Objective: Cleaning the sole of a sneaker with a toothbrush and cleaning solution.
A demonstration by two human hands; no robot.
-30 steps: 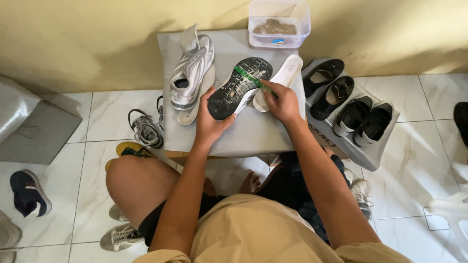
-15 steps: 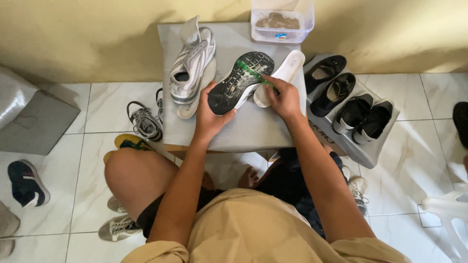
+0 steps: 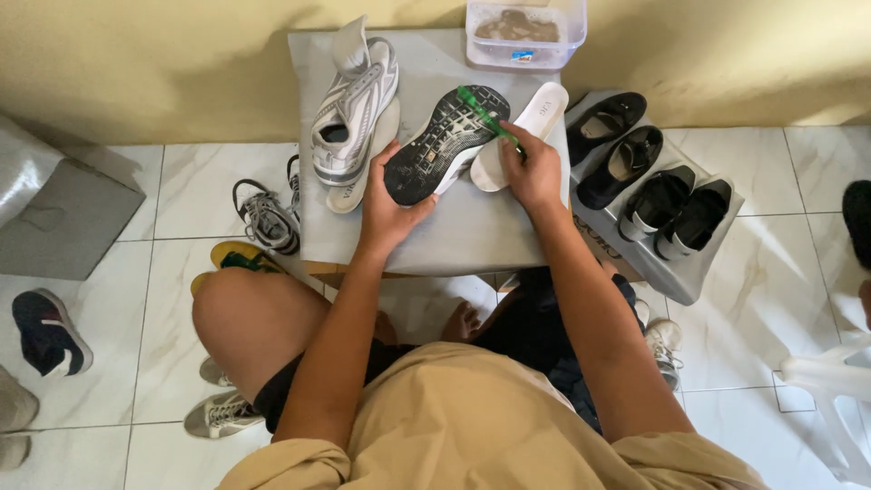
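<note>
We've got the sneaker [image 3: 445,145] sole-up on the bench [image 3: 472,227], long axis running up-right; left hand [image 3: 392,204] cups its heel, right hand [image 3: 533,172] pinches the green toothbrush [image 3: 485,116] across the sole.

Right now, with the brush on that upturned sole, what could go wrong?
The left hand steadies only the heel of the upturned shoe, so hard strokes from the green brush in the right hand might twist it loose. The white insole lies right beside the sole and could get dirtied. The tub sits at the table's far edge; a knock may tip it.
</note>
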